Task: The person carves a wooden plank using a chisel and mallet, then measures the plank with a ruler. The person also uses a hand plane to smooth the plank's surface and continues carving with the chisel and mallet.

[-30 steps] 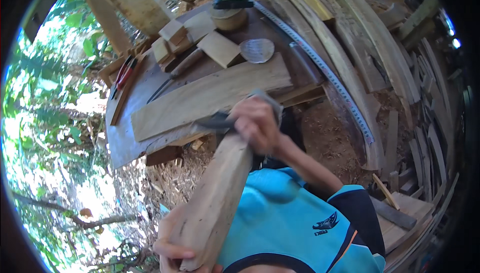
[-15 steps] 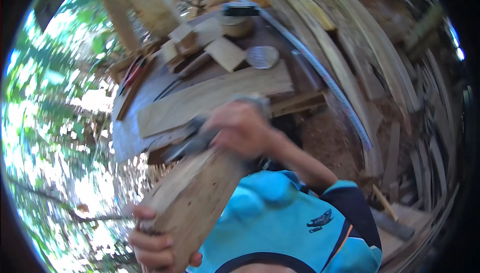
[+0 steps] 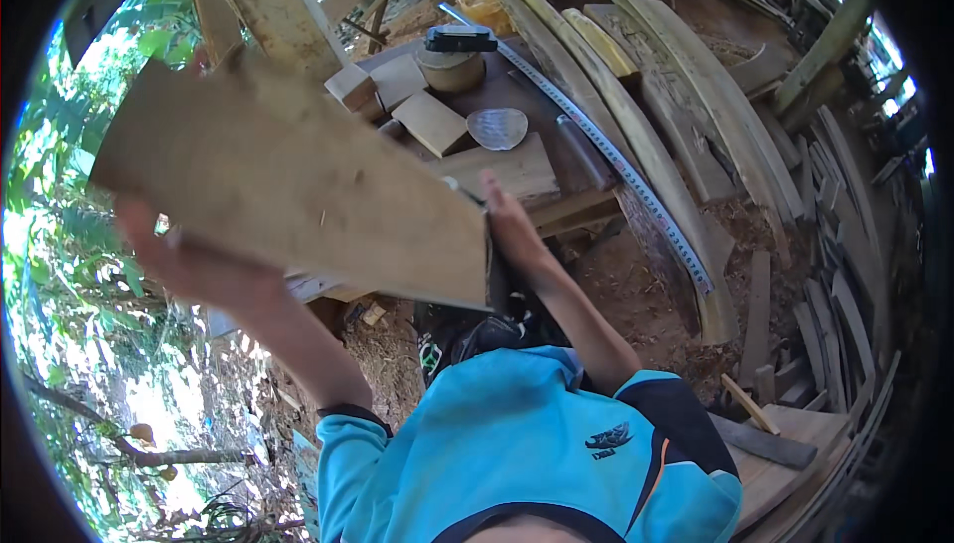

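A wide wooden board (image 3: 308,175) is held tilted up before me, its pale face toward me and its far left end blurred. My left hand (image 3: 184,255) is closed on its lower left edge, smeared by motion. My right hand (image 3: 515,230) is at the board's right end, with the thumb upright and most of the fingers hidden. A small dark piece shows beside that thumb; what it belongs to is hidden behind the board. Another flat plank (image 3: 512,167) lies on the worktable (image 3: 542,101), largely covered by the raised board.
Wood blocks (image 3: 429,124), a clear oval piece (image 3: 497,129) and a round wooden piece (image 3: 449,70) with a black device (image 3: 460,38) on top occupy the table. A measuring tape (image 3: 636,180) stretches along long planks (image 3: 715,76). Offcuts (image 3: 825,324) lie at right.
The board has swung up and to the left from its slant near my chest. My left hand has risen with it. My right hand, earlier on a grey tool, is now partly behind the board.
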Demonstrator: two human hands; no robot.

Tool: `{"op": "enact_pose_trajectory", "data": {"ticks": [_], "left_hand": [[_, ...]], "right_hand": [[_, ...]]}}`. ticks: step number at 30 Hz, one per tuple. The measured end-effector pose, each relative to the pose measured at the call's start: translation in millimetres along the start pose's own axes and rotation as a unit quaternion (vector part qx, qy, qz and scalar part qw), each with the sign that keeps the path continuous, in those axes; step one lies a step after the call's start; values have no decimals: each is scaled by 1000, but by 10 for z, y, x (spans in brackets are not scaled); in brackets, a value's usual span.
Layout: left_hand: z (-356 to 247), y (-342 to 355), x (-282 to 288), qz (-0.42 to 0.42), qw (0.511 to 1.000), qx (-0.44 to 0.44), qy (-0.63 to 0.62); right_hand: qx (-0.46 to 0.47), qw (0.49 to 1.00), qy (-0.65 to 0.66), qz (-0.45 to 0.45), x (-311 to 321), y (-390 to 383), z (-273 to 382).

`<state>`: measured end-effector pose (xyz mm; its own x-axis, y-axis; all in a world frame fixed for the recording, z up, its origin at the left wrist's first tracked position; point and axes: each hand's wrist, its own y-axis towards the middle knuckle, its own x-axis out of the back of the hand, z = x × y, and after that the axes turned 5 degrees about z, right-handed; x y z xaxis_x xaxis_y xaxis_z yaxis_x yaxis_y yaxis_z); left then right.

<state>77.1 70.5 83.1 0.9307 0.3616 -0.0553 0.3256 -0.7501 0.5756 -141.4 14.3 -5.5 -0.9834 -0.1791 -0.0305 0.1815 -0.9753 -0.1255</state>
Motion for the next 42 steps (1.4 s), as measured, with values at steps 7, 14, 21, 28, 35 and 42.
{"op": "enact_pose_trajectory", "data": {"ticks": [7, 14, 21, 28, 35, 42], "left_hand": [[10, -834, -1284, 8, 891, 317, -323], [232, -720, -1069, 96, 786, 446, -417], [492, -524, -1072, 137, 865, 304, -375], [502, -294, -1756, 344, 880, 240, -224], [521, -411, -1147, 576, 816, -15, 50], [1280, 73, 431, 243, 850, -26, 467]], "right_hand": [[14, 999, 2, 47, 304, -367, 290], [-70, 989, 5, 134, 338, -649, 376], [0, 993, 13, 121, 503, -1081, 421], [33, 970, 107, -218, 1156, -1254, 1014], [101, 949, 104, -280, 2247, -823, 1502], [85, 942, 122, -300, 3345, 0, 928]]}}
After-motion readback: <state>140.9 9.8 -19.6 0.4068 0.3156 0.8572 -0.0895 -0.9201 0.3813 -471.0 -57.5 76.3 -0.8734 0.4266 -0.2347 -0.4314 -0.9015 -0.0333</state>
